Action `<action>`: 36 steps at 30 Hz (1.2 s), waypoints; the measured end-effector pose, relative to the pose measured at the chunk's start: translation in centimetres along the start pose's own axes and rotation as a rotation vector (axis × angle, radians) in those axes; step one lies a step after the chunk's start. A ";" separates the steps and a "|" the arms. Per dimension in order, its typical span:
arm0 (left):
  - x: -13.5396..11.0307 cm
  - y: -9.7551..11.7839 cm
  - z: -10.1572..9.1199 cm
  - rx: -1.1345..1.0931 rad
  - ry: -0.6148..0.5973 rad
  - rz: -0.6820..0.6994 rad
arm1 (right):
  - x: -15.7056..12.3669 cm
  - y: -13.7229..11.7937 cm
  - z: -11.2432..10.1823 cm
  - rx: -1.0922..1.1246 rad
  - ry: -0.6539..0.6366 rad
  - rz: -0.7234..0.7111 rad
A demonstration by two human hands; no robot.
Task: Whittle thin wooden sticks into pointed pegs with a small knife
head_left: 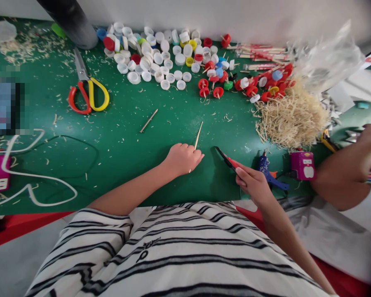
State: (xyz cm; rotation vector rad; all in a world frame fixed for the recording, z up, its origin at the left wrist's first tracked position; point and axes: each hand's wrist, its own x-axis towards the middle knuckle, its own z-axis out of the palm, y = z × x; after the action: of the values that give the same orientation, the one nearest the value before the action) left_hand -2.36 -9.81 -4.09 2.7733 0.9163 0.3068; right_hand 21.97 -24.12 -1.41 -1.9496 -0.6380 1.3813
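Stick (198, 137) and knife (225, 155) are what we see in hand, both over the near part of the green table (123, 132). The stick sits in the person's left hand (183, 159), whose fingers are curled tight around its lower part, with a small bit of the end showing beneath the fist. The right hand (254, 182) has its fingers wrapped round the knife's red handle, the dark blade apart from the stick.

We judge the stick to be very light, fairly stiff and dry, so hardly slippery, but its thin tip looks fragile and could snap under sideways pressure. We would take hold of it at the thicker part, as the left hand does, and leave the tip free.

The stick's long axis runs away from the person, leaning slightly to the right, its narrowed tip pointing to the table's far side and lying between the nail (149, 121) and the pile of shavings (292, 117). We see the blade slanting away and leftward, aimed roughly toward the stick; whether the stick touches the table we cannot tell.
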 end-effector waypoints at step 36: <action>-0.9 -1.7 -0.3 -0.476 0.049 -0.129 | 3.7 -4.8 5.3 -0.469 -0.011 -0.462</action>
State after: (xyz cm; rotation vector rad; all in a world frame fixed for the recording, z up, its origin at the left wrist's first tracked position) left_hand -4.17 -8.98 -4.34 2.2719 0.8912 0.4997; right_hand 18.04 -17.04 -1.40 -1.9587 -1.4176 1.0112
